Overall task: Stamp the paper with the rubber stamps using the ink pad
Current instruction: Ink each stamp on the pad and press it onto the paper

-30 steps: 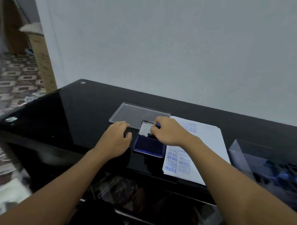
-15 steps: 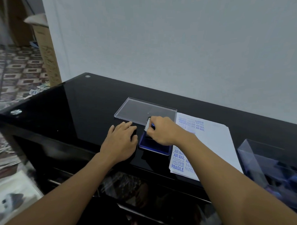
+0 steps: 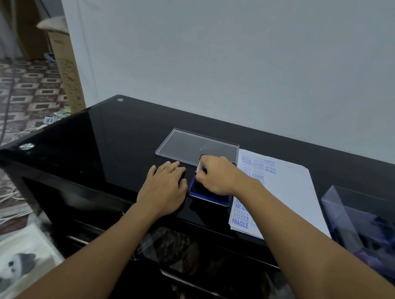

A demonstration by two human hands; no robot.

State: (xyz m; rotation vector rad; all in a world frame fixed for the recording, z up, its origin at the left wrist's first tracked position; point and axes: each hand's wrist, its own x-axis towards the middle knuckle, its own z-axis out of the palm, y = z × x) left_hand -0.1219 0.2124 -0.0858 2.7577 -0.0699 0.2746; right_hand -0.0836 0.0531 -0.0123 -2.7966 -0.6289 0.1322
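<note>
The ink pad [image 3: 210,198] is showing deep blue on the glossy black table [image 3: 102,146]. The white paper [image 3: 291,193] is carrying blue stamped words. The plastic lid [image 3: 187,144] is looking clear, and the floor [image 3: 26,87] is showing a brown and cream square pattern.

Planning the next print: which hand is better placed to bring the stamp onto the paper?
Right. The right hand pinches the stamp on the ink pad, and the paper lies on that side. The left hand rests flat on the table, holding nothing.

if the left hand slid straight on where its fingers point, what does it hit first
Probably the near edge of the clear lid, just beyond the left hand; depth is unclear.
</note>
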